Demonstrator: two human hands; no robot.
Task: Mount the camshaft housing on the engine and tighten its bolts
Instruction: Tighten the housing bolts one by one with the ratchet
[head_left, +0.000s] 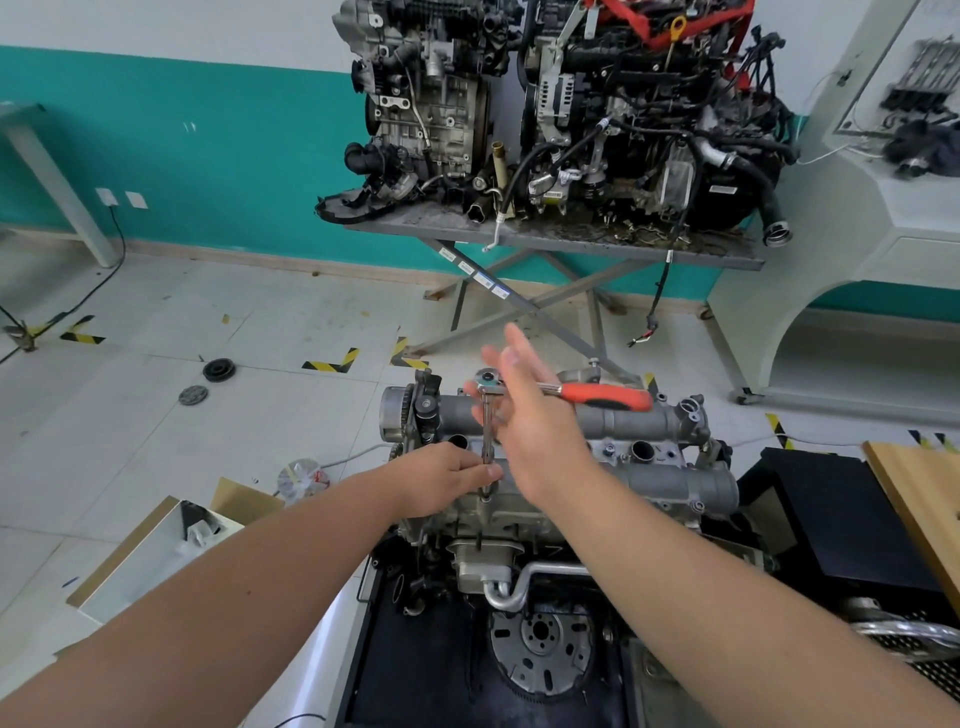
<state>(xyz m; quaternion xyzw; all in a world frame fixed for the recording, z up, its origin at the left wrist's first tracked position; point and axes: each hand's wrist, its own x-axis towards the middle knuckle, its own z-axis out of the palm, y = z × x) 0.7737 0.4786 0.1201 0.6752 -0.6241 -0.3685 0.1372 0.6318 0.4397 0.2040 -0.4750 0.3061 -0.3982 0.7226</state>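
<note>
A pale tiled floor (156, 415) carries two dark round discs (218, 370) near yellow-and-black tape marks (332, 362), an open cardboard box (156, 551) and a crumpled plastic bag (301, 480). By the teal wall, a grey cross-legged table (571, 241) bears two engines (571, 104).

bare forearms, no sleeves, no gloves

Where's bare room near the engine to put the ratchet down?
Bare floor tiles between the engine and the cardboard box; the wooden board on the right shows bare surface. Crowded: the engine top, where the left hand and right hand work the ratchet.
</note>
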